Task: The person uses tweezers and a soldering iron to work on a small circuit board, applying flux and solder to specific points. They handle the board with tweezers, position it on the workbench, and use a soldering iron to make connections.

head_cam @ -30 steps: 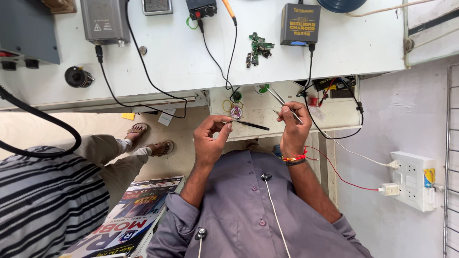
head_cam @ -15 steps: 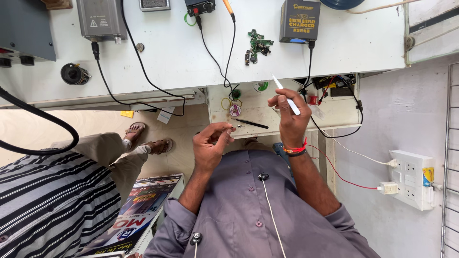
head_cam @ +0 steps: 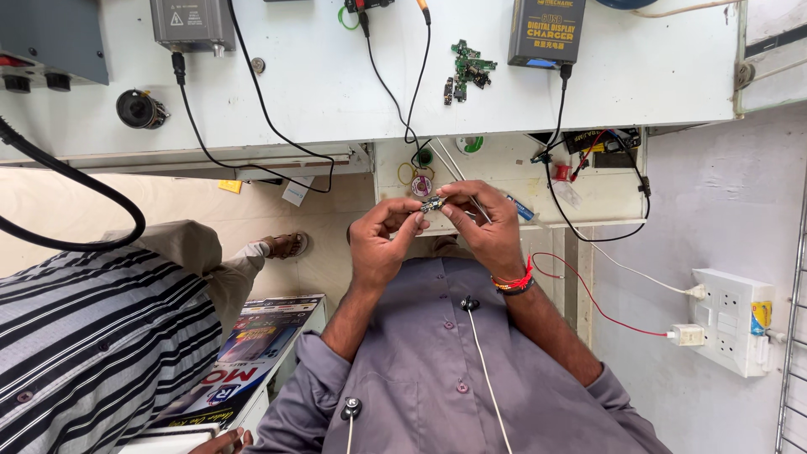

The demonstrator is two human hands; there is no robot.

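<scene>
Left hand (head_cam: 378, 244): raised before the chest, fingers curled in, thumb and forefinger pinched on the left end of the small circuit part (head_cam: 432, 204).
Right hand (head_cam: 483, 223): raised opposite the left, fingers bent, fingertips closed on the right end of the same part; red and black wristband (head_cam: 514, 282) on the wrist.
Small circuit part: held in the air between both hands, just in front of the open drawer (head_cam: 513, 181), not touching the bench (head_cam: 336, 84).
Open drawer: pulled out under the bench edge, white inside; holds a green round spool (head_cam: 473, 144), a small round tin (head_cam: 421, 186), thin yellow-green rings of wire near the tin, a pair of thin metal tweezers (head_cam: 450, 160) lying slantwise, a blue-white tube (head_cam: 519, 208) partly hidden by the right hand, and at the right end a heap of red, yellow and black wires (head_cam: 588, 147).
Bench top: white; green circuit boards (head_cam: 466, 69) lying loose near the middle, dark charger box (head_cam: 548, 32) to the right of them, grey metal box (head_cam: 192, 23) to the left, black round object (head_cam: 139, 109) near the left edge, black cables running across to the drawer.
Wall at right: white socket strip (head_cam: 731, 319) with a white plug (head_cam: 688, 335) in it and a red wire leading away.
Lower left: another person in a striped shirt (head_cam: 84, 345), sitting close; printed cardboard box (head_cam: 244, 353) between the two people.
Shirt of the worker: grey-purple, buttoned, thin white cord hanging down the front.
</scene>
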